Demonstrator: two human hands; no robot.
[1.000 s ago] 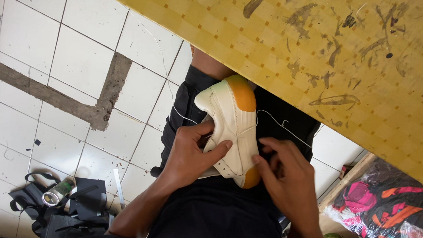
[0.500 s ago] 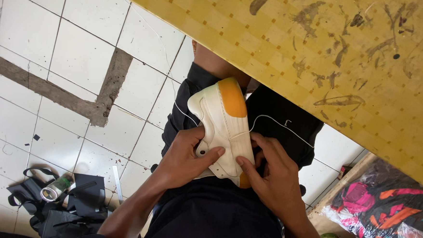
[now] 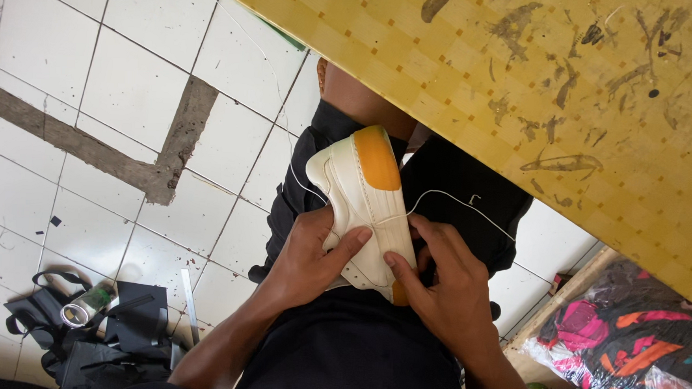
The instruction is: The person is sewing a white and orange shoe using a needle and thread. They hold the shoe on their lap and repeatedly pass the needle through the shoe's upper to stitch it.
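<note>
Sneaker (image 3: 365,211), cream-white with an orange heel patch, lies at the middle of the frame on the person's lap, sole side turned partly up and heel pointing toward the top of the picture. Left hand (image 3: 307,256) grasps it from the left, the thumb pressed across the pale side of the shoe and the fingers wrapped under it. Right hand (image 3: 443,290) closes on it from the right, index finger laid against the lower edge near a second orange spot, the other fingers curled over the rim. A thin white thread (image 3: 456,202) runs from the shoe's right side across the black shorts (image 3: 457,184) toward the right, and another strand loops down the left side of the shoe.

Black clothing covers the lap and fills the lower centre. Above and to the right, a yellow tabletop (image 3: 526,78) with a small dotted pattern and dark smears crosses the upper right of the frame. White floor tiles (image 3: 131,81) with a grey cement strip fill the left side. In the lower left lies a black bag (image 3: 110,332) with straps, with a small cylindrical can (image 3: 86,306) on it. At the lower right sits a bundle of brightly patterned cloth (image 3: 630,343).
</note>
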